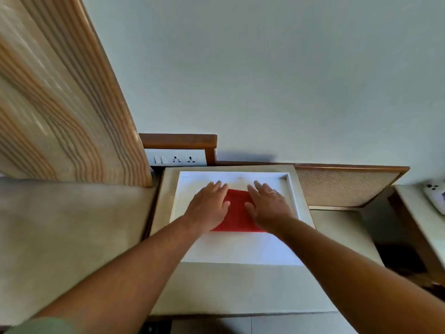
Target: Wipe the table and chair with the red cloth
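Pale beige worktop (pixel 240 285) with white recessed centre panel (pixel 240 249): wiping seemingly under way. Flat red square cloth (pixel 237 213) lying toward panel's 12 o'clock. Left hand (pixel 208 204) and right hand (pixel 269 204) pressing open-palmed, fingers spread, on cloth's 9 and 3 o'clock edges, gripping nothing. No chair identifiable; judging it pending.

The red cloth (pixel 237 213) looks matt and finely woven on a smooth white worktop (pixel 240 249), with a polished wood frame (pixel 178 140) and a striped fabric curtain (pixel 60 104) beyond its far-left corner.
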